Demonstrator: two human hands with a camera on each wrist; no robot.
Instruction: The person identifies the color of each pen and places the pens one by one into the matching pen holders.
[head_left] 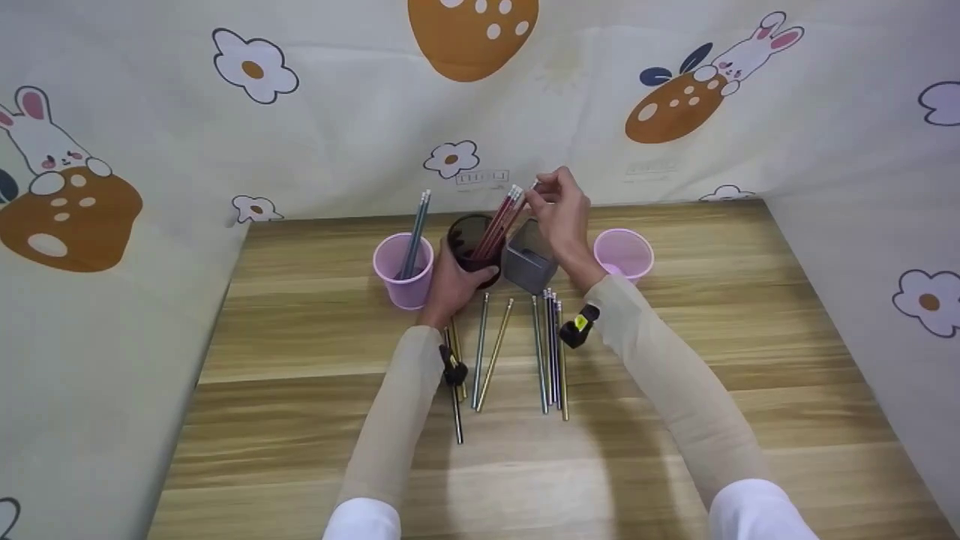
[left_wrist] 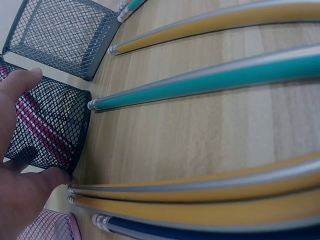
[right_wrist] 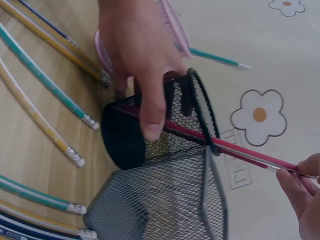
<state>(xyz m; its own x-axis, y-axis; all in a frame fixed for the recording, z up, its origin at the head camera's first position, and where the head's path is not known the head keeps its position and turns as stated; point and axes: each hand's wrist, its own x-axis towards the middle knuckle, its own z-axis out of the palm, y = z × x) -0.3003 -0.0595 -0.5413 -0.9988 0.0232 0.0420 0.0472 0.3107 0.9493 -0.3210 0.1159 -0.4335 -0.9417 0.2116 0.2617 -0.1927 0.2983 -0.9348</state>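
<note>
My left hand (head_left: 448, 291) grips a black round mesh pencil cup (left_wrist: 62, 112) low on its side, thumb across the front. Several red pencils (head_left: 496, 226) lean in that cup, eraser ends up. At the eraser end of one red pencil (right_wrist: 250, 158), my right hand (head_left: 562, 214) pinches with thumb and fingers; the pencil's lower part is inside the black cup. A grey square mesh cup (head_left: 529, 268) stands beside the black one, under the right hand. In the right wrist view the black cup's bottom (right_wrist: 117, 137) shows through the mesh.
A pink cup (head_left: 405, 295) holding teal pencils (head_left: 415, 236) stands at the left, another pink cup (head_left: 624, 253) at the right. Yellow, teal and dark blue pencils, among them a yellow pencil (head_left: 495, 356), lie on the wooden table (head_left: 300, 420). A patterned cloth (head_left: 337, 112) hangs behind.
</note>
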